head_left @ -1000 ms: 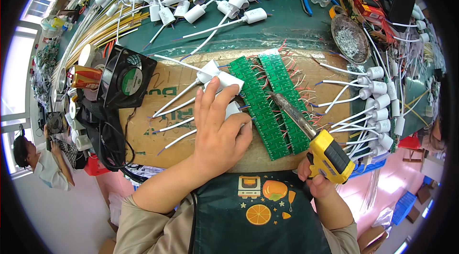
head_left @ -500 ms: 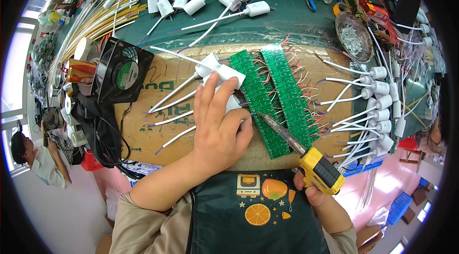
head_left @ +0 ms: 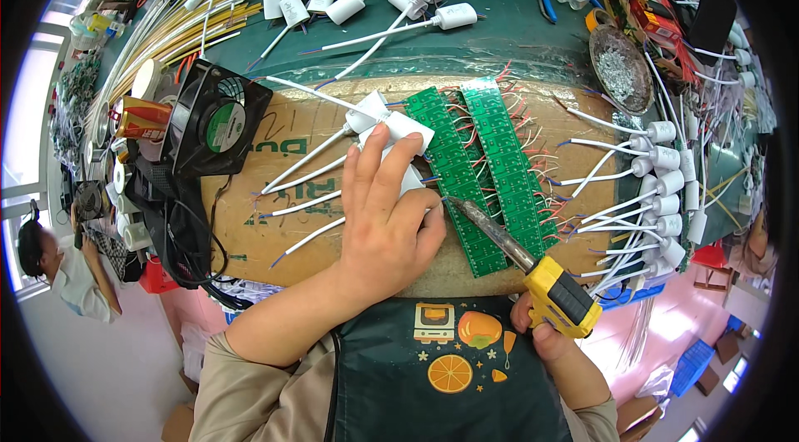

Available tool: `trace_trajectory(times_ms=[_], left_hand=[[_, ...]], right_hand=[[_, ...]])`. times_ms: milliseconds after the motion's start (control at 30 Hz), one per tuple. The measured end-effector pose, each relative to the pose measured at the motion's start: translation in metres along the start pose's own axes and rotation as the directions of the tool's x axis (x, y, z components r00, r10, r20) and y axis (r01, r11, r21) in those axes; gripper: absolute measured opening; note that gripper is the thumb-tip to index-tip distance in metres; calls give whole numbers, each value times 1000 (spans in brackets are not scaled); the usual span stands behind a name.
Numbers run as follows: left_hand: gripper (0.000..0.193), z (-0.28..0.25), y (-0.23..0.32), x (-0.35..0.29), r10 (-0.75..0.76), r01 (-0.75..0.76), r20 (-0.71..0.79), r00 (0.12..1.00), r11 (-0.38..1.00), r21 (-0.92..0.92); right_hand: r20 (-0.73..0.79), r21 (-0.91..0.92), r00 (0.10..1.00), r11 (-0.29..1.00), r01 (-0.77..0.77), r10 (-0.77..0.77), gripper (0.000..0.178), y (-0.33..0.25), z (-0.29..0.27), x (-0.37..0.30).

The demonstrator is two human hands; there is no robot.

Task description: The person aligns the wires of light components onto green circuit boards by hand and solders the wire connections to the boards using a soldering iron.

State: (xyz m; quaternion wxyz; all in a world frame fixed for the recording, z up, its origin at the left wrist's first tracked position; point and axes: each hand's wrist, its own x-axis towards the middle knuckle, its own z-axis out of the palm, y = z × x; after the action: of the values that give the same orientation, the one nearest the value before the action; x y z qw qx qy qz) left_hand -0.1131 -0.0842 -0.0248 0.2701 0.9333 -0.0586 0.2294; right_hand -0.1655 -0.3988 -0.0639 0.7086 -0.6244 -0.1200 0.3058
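Note:
My left hand (head_left: 384, 221) rests over several white lamp holders with cables. Its thumb and index finger pinch a thin wire at the edge of the left green circuit board strip (head_left: 454, 180), while the other fingers lie on a white lamp holder (head_left: 409, 129). My right hand (head_left: 551, 342) is closed round a yellow and black soldering iron (head_left: 556, 296). The iron's tip touches or nearly touches the board edge beside my left fingertips. A second green circuit board strip (head_left: 509, 161) lies alongside, with red and white wires sticking out.
A worn brown board (head_left: 275, 263) lies under the work. A black fan (head_left: 218, 121) stands at left. Finished-looking white lamp holders (head_left: 663, 156) line the right, near a round metal dish (head_left: 620, 67). More holders (head_left: 345, 5) are heaped at the back. Another person (head_left: 79, 271) sits far left.
The view has shifted slightly. My left hand's pinch and the iron's place at the board edge look nearly the same.

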Motion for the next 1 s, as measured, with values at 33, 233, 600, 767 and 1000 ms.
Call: trace_trajectory(times_ms=[33, 233, 600, 767, 1000], left_hand=[[17, 0, 0, 0, 0, 0, -1, 1000, 1000, 1], [16, 0, 1, 1, -1, 1, -1, 1000, 1000, 5], [16, 0, 1, 1, 2, -2, -6, 1000, 1000, 21], [17, 0, 1, 1, 1, 0, -9, 1000, 1000, 19], [16, -2, 1, 2, -3, 3, -3, 1000, 1000, 10]], right_hand=[[1, -1, 1000, 1000, 1, -1, 41, -4, 3, 2], [-81, 271, 995, 962, -35, 59, 53, -26, 18, 8], [-164, 270, 976, 958, -93, 141, 81, -31, 26, 12], [-159, 266, 977, 959, -94, 139, 81, -32, 26, 14], [-30, 284, 999, 958, -33, 44, 60, -23, 16, 11]])
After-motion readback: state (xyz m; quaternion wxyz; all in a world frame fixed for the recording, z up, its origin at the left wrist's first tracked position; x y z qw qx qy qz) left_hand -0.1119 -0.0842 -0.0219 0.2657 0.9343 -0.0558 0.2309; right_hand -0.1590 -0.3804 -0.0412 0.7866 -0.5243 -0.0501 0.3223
